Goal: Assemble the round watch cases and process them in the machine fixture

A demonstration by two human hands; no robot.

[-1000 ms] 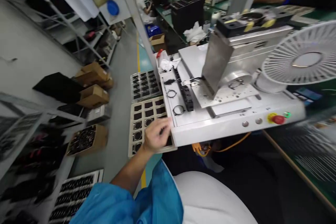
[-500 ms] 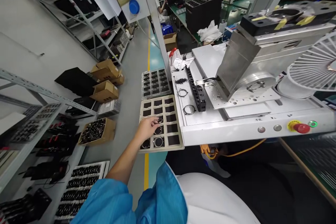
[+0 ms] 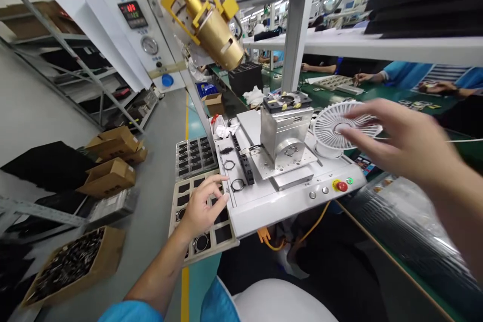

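Observation:
My left hand (image 3: 204, 205) hovers over the beige compartment tray (image 3: 206, 254), close to the left edge of the white machine bed (image 3: 256, 214). Its thumb and fingers are apart, and I see nothing between them. In the tray, round dark pieces with thin rims, such as one ring-shaped piece (image 3: 202, 242), lie in some compartments. On the right, my right hand (image 3: 400, 141) is raised in front of a small white fan (image 3: 332, 128). It is slightly blurred, with thumb and fingers apart around nothing. Two thin dark rings, one nearer me (image 3: 237, 185), lie on the machine bed.
A metal fixture block (image 3: 281, 131) stands on the bed, with a brass-coloured cylinder head (image 3: 221, 37) above it. A red stop button (image 3: 341, 186) sits at the front. A second tray (image 3: 194, 156) lies behind the beige one. Cardboard boxes (image 3: 109, 178) stand left. Co-workers sit behind.
My left hand has risen from the tray's compartments and moved toward the machine edge. My right hand has come into view at right. The view has tilted up and turned, showing the brass-coloured head.

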